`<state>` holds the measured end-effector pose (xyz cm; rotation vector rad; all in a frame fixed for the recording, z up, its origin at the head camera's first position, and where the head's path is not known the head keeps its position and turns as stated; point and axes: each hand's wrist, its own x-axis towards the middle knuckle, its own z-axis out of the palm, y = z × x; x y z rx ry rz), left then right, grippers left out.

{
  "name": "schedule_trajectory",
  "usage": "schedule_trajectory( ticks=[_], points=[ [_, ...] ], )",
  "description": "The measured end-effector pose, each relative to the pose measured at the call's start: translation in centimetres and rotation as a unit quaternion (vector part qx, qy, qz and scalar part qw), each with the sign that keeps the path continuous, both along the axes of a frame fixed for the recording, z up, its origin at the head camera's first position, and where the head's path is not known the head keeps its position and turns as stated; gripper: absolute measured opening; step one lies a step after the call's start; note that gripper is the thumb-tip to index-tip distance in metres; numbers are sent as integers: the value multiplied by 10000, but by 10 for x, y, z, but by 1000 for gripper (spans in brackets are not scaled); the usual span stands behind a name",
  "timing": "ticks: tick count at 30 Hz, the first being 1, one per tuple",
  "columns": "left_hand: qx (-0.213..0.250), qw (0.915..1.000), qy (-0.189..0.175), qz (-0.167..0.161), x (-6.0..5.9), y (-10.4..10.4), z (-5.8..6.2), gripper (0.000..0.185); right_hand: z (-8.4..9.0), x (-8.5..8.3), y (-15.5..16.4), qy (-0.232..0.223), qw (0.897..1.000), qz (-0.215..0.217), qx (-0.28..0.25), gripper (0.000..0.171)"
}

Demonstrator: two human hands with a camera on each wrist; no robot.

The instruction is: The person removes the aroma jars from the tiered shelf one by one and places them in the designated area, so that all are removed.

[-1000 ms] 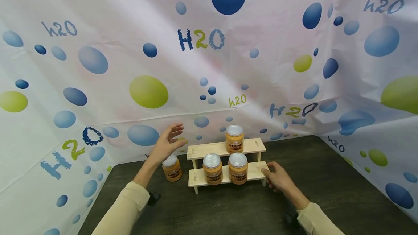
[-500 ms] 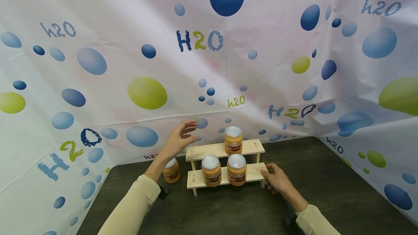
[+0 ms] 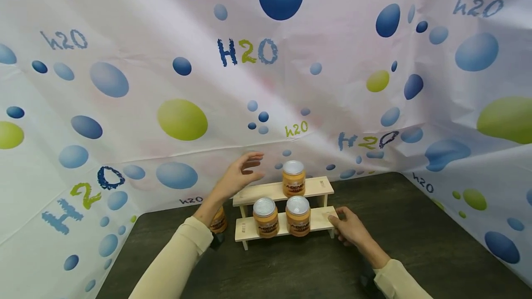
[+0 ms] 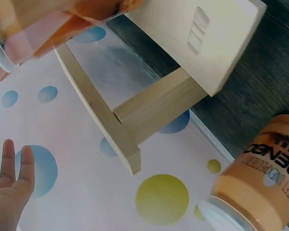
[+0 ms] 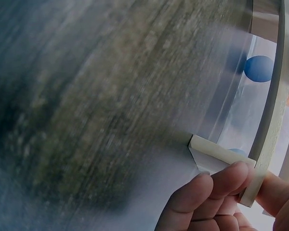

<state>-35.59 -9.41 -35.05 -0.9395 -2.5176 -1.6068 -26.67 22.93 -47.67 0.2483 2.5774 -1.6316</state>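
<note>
Pale wooden two-step rack (image 3: 282, 191) stands on the dark table (image 3: 415, 243), long axis left to right, steps facing the person. Right hand (image 3: 348, 226) grips the lower step's right end, fingers curled round it. Left hand (image 3: 241, 174) hovers open above the upper step's left end, holding nothing. Three orange jars on the rack; a fourth jar (image 4: 260, 183) stands just left of it.

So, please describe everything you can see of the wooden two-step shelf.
The wooden shelf is a small rack of pale, unfinished-looking wood with two stepped boards on thin legs. It stands upright on the dark table, close to the bubble-printed backdrop. One orange jar stands on the upper board, two jars on the lower. The right hand grips the lower board's right end. The left hand hovers open above the upper board's left end, not touching.
</note>
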Motion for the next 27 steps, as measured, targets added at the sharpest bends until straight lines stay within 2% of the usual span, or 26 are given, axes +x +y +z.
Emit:
schedule_trajectory(
  ticks=[10, 19, 27],
  points=[
    [-405, 9978, -439, -279, -3, 20, -7, 67, -2, -1, 0, -12, 10000, -29, -52, 42],
    [-392, 9960, -626, -502, -10, 42, -15, 74, -3, -1, -1, 14, 10000, 2, -46, 41],
    [-415, 9953, -724, -491, -16, 57, -20, 81, -4, -2, 0, -13, 9999, -101, -39, 40]
  ],
)
